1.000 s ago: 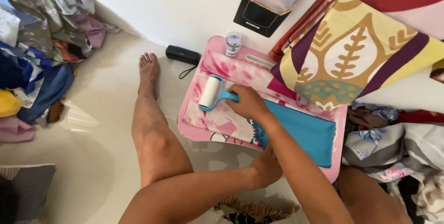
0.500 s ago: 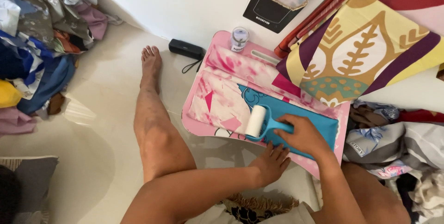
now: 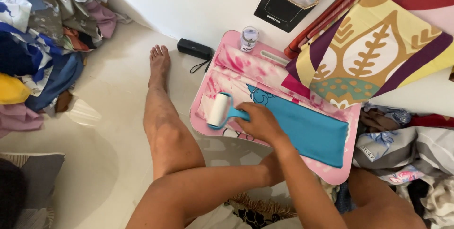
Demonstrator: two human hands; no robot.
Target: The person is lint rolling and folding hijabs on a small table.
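I am gripping the blue lint roller (image 3: 222,111) in my right hand (image 3: 260,124), rolling evenly over the pink-and-blue cloth (image 3: 283,111); the left hand (image 3: 270,170) is mostly hidden, so I cannot tell its grip.

White wall (image 3: 189,2), glossy cream floor (image 3: 94,129), clothes heap (image 3: 38,44) at left, daylight glare.

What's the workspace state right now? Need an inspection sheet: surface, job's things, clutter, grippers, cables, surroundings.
Surface: pink lap tray on a pale floor.
Job's things: lint roller on folded pink and blue fabric.
Clutter: small jar on the tray's far edge; patterned cloth overhanging it.
Grippers: right hand grips the roller handle; left hand mostly hidden under the right forearm.
Cables: black speaker with a short cord.
Surroundings: clothes piles both sides, white wall.
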